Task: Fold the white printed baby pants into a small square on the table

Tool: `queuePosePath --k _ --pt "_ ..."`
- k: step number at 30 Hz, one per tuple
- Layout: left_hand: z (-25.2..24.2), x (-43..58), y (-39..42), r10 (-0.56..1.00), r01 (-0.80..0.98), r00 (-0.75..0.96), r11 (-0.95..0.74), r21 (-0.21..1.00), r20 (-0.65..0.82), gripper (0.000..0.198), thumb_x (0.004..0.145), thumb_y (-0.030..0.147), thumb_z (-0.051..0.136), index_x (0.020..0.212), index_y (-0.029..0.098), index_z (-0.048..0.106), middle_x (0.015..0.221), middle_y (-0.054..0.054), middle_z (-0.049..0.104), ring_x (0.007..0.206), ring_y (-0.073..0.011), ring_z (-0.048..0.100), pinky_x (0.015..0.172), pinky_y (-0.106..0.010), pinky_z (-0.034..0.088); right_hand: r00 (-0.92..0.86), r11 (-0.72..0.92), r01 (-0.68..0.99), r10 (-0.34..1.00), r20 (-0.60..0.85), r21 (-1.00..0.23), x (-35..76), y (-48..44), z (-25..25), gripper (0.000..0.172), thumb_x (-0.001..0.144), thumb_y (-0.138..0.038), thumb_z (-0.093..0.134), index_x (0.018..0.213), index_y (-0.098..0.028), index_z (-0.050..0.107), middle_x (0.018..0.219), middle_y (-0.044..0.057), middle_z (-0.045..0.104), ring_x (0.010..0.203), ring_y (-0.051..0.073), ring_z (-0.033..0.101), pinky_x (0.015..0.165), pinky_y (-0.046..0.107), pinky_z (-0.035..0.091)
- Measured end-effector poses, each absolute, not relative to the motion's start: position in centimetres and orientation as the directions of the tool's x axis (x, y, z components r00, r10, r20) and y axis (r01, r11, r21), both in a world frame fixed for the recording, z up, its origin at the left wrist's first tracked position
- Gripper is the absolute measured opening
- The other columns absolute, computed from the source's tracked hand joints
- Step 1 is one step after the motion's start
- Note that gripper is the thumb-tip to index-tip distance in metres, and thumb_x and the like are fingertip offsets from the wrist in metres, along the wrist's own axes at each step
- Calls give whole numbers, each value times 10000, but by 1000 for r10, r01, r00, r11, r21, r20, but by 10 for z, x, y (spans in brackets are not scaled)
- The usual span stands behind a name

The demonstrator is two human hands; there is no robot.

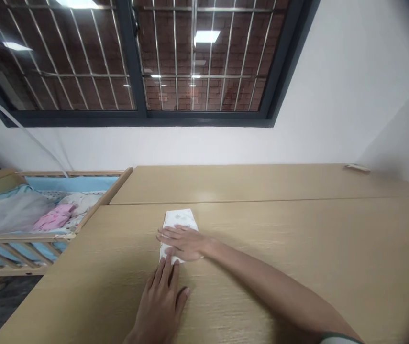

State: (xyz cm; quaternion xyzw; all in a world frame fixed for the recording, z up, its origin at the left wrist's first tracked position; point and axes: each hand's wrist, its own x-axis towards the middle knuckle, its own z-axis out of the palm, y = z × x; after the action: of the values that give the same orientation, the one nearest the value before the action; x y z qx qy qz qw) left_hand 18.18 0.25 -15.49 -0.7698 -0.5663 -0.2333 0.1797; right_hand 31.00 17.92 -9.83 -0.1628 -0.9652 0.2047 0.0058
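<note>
A small white folded cloth with a faint grey print lies flat on the wooden tabletop; its exact kind is unclear. My right hand rests palm down across its middle, fingers stretched out toward the left and covering part of it. Just below, my left hand lies open with its fingers pointing away from me. Its fingertips reach the cloth's near edge, close to my right thumb. Neither hand is closed around anything.
Left of the table stands a wooden crib with blue lining, a pink cloth and pale bedding inside. A small flat object lies at the table's back right. Behind are a white wall and a barred window.
</note>
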Motion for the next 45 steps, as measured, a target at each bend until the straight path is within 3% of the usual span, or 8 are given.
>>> queuePosePath --k 14,18,23,27,31,34,38,45 --pt "-149 166 18 835 933 324 -359 -6 444 369 998 336 426 1256 148 611 1326 -181 629 1228 -325 595 941 -466 545 -823 831 512 547 153 -217 313 255 -100 642 1051 -518 230 1595 -177 242 1662 110 199 1540 246 137 1238 471 103" --pt "-131 136 45 802 847 484 -529 41 351 320 978 133 366 1132 193 640 1087 -96 718 1000 -237 679 854 -378 568 -756 817 539 576 311 -206 329 223 -77 534 1049 -464 320 1469 -166 460 1520 177 437 1392 309 395 1140 509 296" --pt "-126 121 69 751 791 543 -608 73 376 270 981 150 367 955 179 635 1061 -121 689 943 -259 654 818 -411 542 -790 790 528 591 160 -313 365 167 -52 479 986 -557 461 1205 -171 642 1144 139 660 1047 284 610 949 445 461" --pt "-116 122 79 838 790 449 -535 301 310 289 1014 244 332 949 195 608 997 -101 684 911 -243 640 816 -382 500 -850 806 488 525 26 -334 387 141 -54 622 804 -593 709 1254 -179 599 1229 142 630 1088 311 599 939 430 473" --pt "-90 115 93 932 709 324 -354 609 165 320 1021 408 359 953 212 602 898 -41 683 825 -216 634 740 -321 463 -810 765 499 579 94 -407 390 143 -64 342 948 -267 523 1278 -195 573 1228 120 652 1104 258 611 951 387 461" --pt "-81 106 102 937 592 322 -308 745 132 330 970 482 469 991 207 651 970 -40 713 908 -237 649 795 -316 479 -762 698 484 632 139 -527 386 156 -66 294 1000 -263 420 1244 -220 578 1156 91 691 1027 243 646 888 363 484" --pt "-87 101 114 947 472 307 -234 850 91 425 828 521 669 1084 183 688 1078 -56 738 988 -283 674 837 -333 518 -662 593 509 733 156 -624 379 179 -72 283 1000 -361 442 1201 -215 577 1070 85 711 936 258 661 812 363 500" --pt "-106 106 163 984 469 20 -167 867 178 509 826 623 601 982 141 645 928 -103 744 835 -253 701 713 -332 540 -471 445 556 865 175 -702 364 218 -96 234 949 -393 524 1029 -179 578 963 87 692 842 228 633 707 321 495"
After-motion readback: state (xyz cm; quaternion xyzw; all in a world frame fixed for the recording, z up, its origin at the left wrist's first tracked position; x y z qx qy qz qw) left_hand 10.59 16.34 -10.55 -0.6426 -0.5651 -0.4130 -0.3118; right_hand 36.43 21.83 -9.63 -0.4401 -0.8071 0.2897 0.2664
